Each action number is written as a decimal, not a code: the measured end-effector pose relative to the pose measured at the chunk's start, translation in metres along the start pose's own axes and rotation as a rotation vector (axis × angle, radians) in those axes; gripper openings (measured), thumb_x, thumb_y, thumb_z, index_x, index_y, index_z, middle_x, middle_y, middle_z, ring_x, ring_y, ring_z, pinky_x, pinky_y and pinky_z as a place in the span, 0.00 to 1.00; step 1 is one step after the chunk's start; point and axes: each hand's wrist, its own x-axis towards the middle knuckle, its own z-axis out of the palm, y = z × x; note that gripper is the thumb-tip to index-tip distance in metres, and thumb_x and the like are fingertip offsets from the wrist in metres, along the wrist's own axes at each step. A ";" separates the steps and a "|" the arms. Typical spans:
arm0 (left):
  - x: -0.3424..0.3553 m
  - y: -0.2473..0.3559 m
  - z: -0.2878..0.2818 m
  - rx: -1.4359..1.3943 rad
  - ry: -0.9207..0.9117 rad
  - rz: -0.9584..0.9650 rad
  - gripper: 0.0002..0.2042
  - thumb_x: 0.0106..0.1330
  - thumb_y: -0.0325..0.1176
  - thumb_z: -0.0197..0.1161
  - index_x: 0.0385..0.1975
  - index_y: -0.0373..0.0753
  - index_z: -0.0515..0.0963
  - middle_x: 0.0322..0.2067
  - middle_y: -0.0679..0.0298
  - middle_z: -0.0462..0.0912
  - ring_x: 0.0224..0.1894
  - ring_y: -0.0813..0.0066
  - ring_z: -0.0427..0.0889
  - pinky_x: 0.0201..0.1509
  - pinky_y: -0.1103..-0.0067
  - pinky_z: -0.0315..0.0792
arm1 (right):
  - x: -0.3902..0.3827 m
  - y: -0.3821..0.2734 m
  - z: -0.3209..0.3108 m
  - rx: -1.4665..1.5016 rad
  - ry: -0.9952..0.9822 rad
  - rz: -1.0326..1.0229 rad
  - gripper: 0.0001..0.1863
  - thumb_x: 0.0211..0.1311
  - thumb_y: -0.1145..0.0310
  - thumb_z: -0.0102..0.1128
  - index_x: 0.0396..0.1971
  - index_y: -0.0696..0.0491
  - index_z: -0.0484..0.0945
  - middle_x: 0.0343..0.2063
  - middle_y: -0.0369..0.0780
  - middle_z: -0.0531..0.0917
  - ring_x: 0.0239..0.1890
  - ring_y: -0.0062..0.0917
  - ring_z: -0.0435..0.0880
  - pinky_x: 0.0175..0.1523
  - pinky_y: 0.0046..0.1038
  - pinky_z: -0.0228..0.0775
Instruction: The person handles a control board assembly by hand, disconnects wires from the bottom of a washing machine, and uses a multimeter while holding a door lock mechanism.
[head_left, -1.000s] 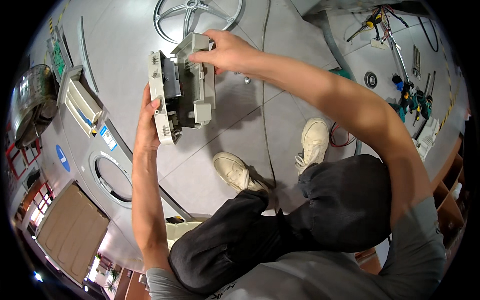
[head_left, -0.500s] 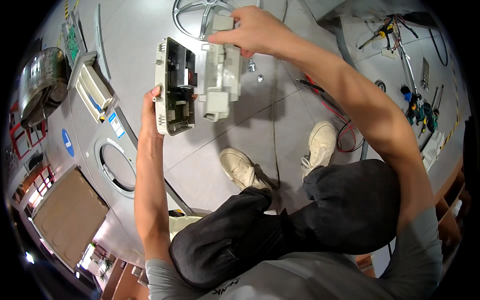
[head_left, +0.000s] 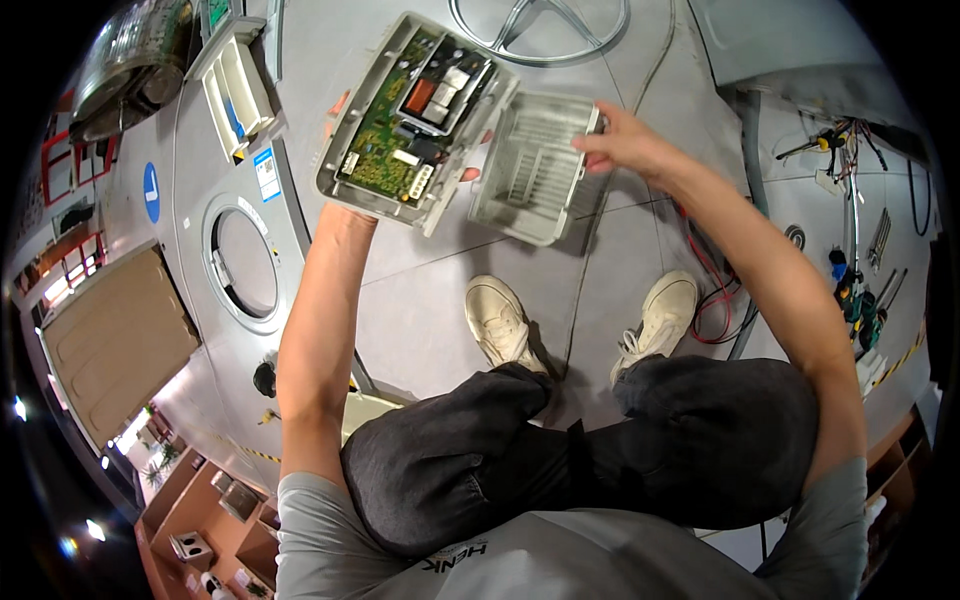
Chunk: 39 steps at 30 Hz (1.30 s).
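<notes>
My left hand (head_left: 345, 215) is closed around a plastic housing (head_left: 385, 150) from underneath, most of the hand hidden, with fingertips showing at the edges. The housing is tilted open toward me, showing a green circuit board, white connectors and a red component. Just to its right, my right hand (head_left: 625, 145) grips the upper right edge of a separate translucent grey cover (head_left: 530, 175) with fingers and thumb. The cover has ribbed slots on its face and hangs apart from the housing, above the floor.
A metal drum (head_left: 130, 70), pale drawer (head_left: 240, 85) and front panel (head_left: 285, 200) with round opening lie left. A spoked wheel (head_left: 540, 58) is at the top. Red cables (head_left: 705, 330) lie beside my right shoe (head_left: 665, 305); hand tools (head_left: 850, 290) lie farther right.
The housing and cover have separated. The housing has turned to show its circuit board. The cover has turned and moved down and right in my right hand.
</notes>
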 end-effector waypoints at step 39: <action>0.044 -0.035 0.058 -0.042 -0.158 0.011 0.33 0.67 0.55 0.45 0.65 0.36 0.57 0.61 0.43 0.61 0.62 0.40 0.62 0.47 0.54 0.78 | -0.045 -0.061 -0.003 -0.661 -0.351 0.009 0.28 0.53 0.53 0.65 0.48 0.59 0.76 0.35 0.40 0.83 0.40 0.23 0.81 0.44 0.28 0.71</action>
